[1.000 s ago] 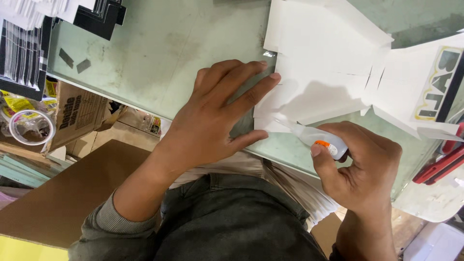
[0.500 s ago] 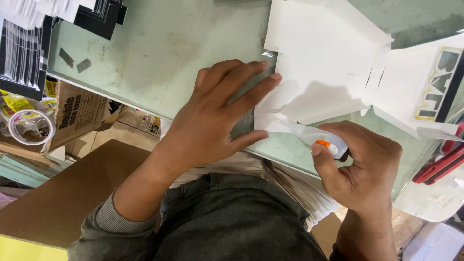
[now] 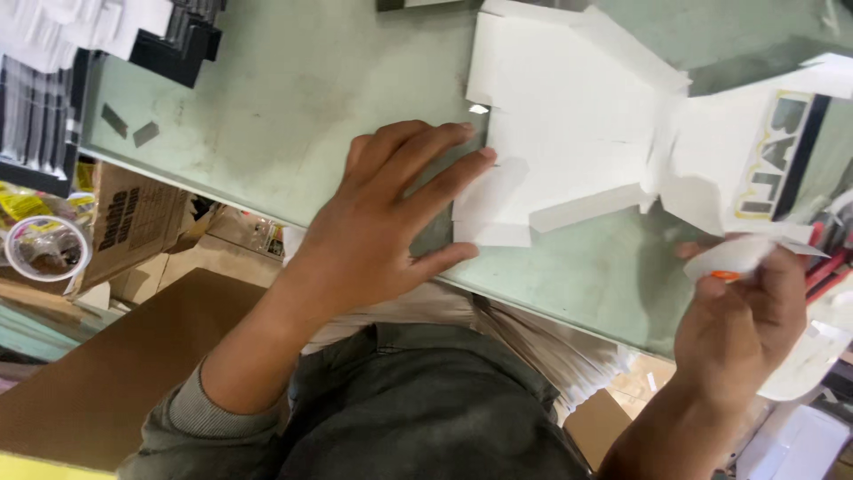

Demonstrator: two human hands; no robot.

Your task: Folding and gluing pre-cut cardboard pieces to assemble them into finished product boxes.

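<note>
- Your left hand (image 3: 391, 222) lay flat and open, fingers spread, pressing on the pale green table (image 3: 267, 116), its fingertips (image 3: 475, 158) touching the near edge of the white cardboard cutout (image 3: 569, 116).
- Your right hand (image 3: 742, 320) was curled closed around a small white glue tube (image 3: 733, 258) with an orange band, held just off the cutout's printed flap (image 3: 764, 151).
- That cutout sat unfolded beyond your left fingertips and stretched across toward your right hand.
- Below your left wrist, past the table edge, a brown box (image 3: 133, 222) stood beside a roll of clear tape (image 3: 44, 249).
- Red strips (image 3: 826, 258) lay just beyond your right knuckles; I couldn't tell what they were.
</note>
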